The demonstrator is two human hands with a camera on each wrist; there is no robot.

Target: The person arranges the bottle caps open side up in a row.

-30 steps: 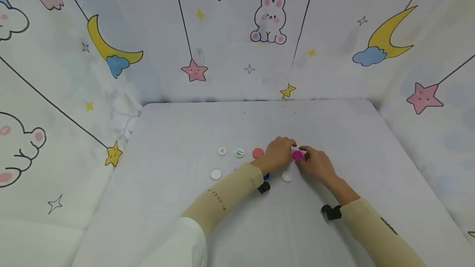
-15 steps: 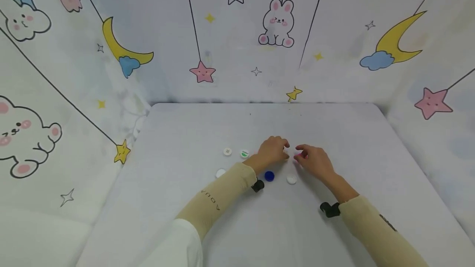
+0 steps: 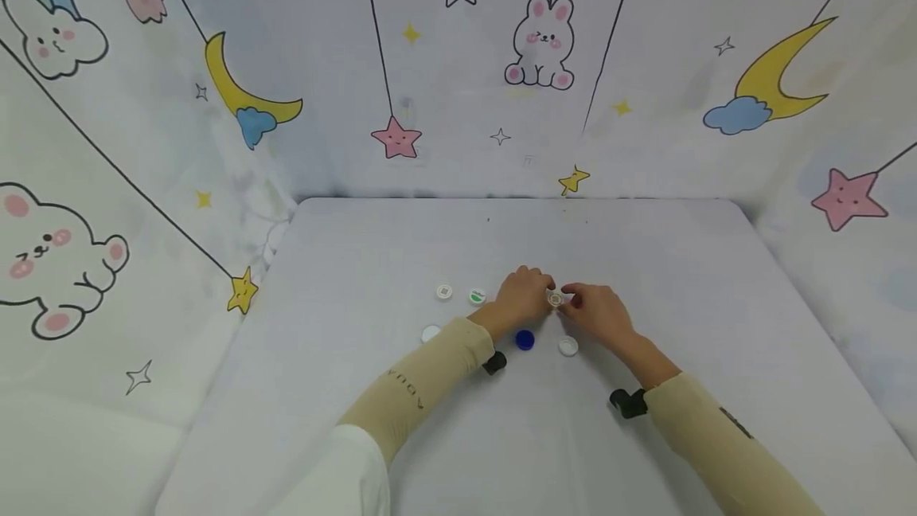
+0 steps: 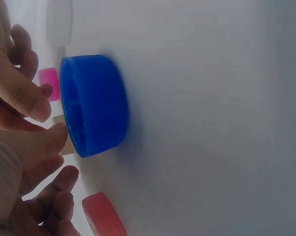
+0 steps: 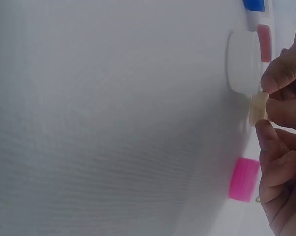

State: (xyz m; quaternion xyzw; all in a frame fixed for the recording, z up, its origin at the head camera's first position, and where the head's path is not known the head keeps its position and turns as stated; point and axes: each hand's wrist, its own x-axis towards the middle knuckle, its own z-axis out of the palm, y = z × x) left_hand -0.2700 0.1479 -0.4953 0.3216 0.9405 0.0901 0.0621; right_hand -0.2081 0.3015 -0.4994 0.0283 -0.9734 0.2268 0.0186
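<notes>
A small cream bottle cap (image 3: 555, 300) lies between the two hands in the head view. My left hand (image 3: 523, 295) holds its left side with curled fingers. From the right, my right hand (image 3: 602, 314) has thumb and forefinger at its other edge. In the right wrist view, fingertips partly cover the cream cap (image 5: 257, 108). A pink cap (image 5: 244, 179) lies just beyond it, mostly hidden by my right hand in the head view. Nearer me are a blue cap (image 3: 525, 340) and a white cap (image 3: 568, 346). A red cap (image 4: 104, 215) shows in the left wrist view.
Further left on the white table (image 3: 372, 261) lie a white cap with a square mark (image 3: 444, 291), a green-and-white cap (image 3: 477, 296) and a plain white cap (image 3: 431, 334), partly behind the left sleeve (image 3: 423, 365). A patterned curtain (image 3: 458, 102) surrounds the table.
My right hand has let go of the pink cap and moved left. My left hand drew back left, then came in again; the cream cap now shows between both hands.
</notes>
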